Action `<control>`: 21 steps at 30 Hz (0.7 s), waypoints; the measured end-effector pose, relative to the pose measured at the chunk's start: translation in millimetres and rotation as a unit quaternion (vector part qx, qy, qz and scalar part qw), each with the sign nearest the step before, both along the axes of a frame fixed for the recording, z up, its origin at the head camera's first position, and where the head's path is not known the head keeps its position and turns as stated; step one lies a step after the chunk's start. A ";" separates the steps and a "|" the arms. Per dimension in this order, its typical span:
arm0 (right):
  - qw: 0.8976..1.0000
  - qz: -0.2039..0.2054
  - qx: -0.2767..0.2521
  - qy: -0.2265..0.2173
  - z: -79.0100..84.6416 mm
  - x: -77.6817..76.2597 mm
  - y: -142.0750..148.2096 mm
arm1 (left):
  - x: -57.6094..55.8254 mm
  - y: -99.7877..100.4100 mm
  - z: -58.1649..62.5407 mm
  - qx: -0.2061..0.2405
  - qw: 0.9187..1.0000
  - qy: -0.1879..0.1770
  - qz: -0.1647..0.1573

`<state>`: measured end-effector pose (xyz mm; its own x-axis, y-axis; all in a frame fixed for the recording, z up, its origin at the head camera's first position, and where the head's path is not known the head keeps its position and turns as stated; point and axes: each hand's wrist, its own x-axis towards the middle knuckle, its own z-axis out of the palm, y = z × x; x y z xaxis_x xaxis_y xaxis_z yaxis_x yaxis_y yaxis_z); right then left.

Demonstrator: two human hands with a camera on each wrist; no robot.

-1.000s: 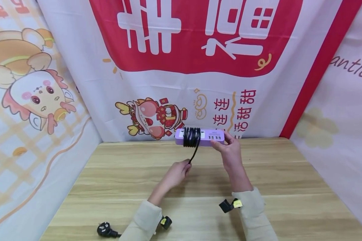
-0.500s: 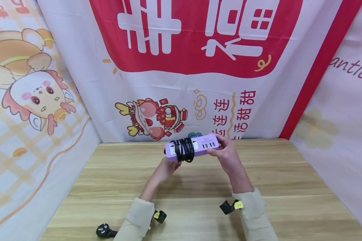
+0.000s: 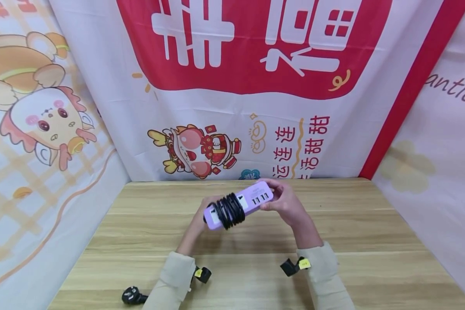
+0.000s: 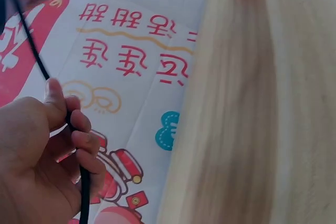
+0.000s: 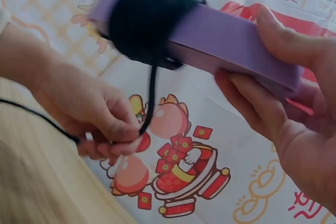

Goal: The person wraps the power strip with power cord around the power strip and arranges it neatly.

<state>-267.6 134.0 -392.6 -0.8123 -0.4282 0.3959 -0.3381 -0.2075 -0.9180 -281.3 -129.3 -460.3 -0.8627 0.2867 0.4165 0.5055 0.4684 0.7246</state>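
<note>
A purple power strip (image 3: 252, 202) is held above the table, tilted with its right end higher. Several turns of its black cord (image 3: 229, 211) wrap round its left half. My right hand (image 3: 288, 204) grips the strip's right end, thumb on one side and fingers on the other, as the right wrist view shows. Behind and below the strip's left end, my left hand (image 4: 47, 150) pinches the running cord between thumb and curled fingers. In the right wrist view the cord stretches from the coil down to that left hand (image 5: 100, 114). The head view hides most of the left hand.
A black plug (image 3: 132, 296) at the cord's end lies on the wooden table (image 3: 248, 275) near the front left, beside the left sleeve. A printed cloth (image 3: 201, 103) hangs at the table's back edge, with more cloth at both sides.
My left hand has gone from in front of the strip to behind its left end, carrying the cord. The strip has moved left and towards me, its left end dropping into a tilt.
</note>
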 end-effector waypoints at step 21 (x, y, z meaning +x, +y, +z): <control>0.960 -0.018 0.265 0.092 -6.7 1.1 -8.8 | 5.8 -4.3 33.2 -0.060 0.994 0.023 0.083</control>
